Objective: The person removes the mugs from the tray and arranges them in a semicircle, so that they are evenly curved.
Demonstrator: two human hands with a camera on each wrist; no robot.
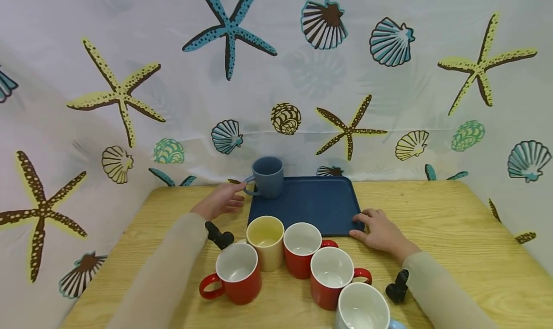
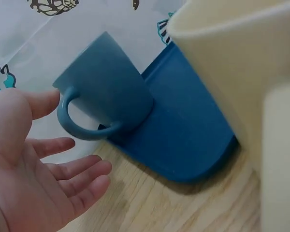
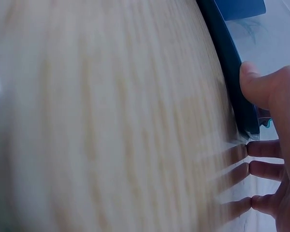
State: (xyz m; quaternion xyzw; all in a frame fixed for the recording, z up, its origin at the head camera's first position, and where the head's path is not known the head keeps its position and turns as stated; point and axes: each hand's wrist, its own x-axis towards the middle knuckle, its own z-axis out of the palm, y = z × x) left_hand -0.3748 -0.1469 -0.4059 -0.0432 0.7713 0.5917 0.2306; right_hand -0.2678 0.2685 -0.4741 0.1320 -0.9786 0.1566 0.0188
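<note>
A blue mug (image 1: 269,179) stands upright on the left end of the dark blue tray (image 1: 319,204), its handle pointing left. My left hand (image 1: 222,199) is beside that handle; in the left wrist view the fingers are spread and relaxed, and the thumb tip is right at the mug's handle side. At the tray's near right corner is my right hand (image 1: 378,229). Its thumb (image 3: 253,82) rests against the tray's edge in the right wrist view, while the other fingers reach down to the tabletop, spread apart.
In front of the tray stand a yellow mug (image 1: 270,252), a red mug (image 1: 242,286) on the left, two more red mugs with white insides, and a light blue mug (image 1: 363,310) nearest me. A patterned cloth (image 1: 276,79) hangs behind the wooden table (image 1: 414,204).
</note>
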